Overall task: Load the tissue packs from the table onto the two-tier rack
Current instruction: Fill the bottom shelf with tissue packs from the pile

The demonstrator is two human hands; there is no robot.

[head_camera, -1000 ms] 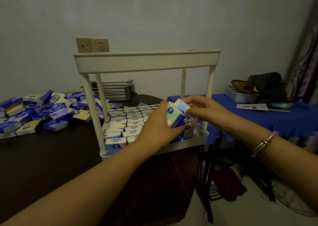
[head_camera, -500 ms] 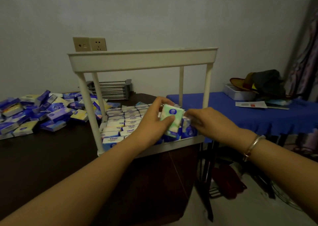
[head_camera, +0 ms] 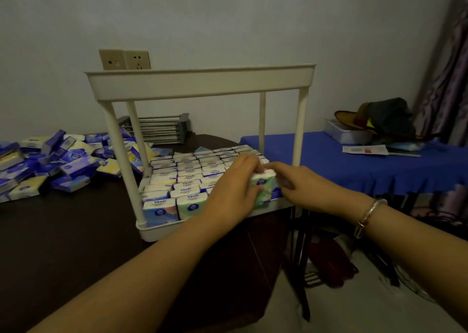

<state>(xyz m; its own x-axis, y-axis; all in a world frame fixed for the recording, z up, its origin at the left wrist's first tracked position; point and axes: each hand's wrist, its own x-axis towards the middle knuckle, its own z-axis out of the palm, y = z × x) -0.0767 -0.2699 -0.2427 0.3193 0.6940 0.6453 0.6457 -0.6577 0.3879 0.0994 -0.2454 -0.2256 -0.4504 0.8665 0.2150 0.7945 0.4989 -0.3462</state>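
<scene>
The hands (head_camera: pixel 263 185) hide the lower tier's front-right packs, and the loose pile (head_camera: pixel 50 163) runs off the left edge

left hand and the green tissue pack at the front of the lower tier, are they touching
Touching. The head view shows the left hand gripping the green tissue pack, fingers over its top and thumb on its front face, with no gap.

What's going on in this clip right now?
A person is filling a white two-tier rack with tissue packs. The left hand grips a green pack at the front right of the lower tier, and the right hand meets it from the other side. That tier is nearly packed with upright packs in rows. A loose pile of packs lies on the dark table to the left. What the upper tier holds cannot be seen from this angle.
</scene>
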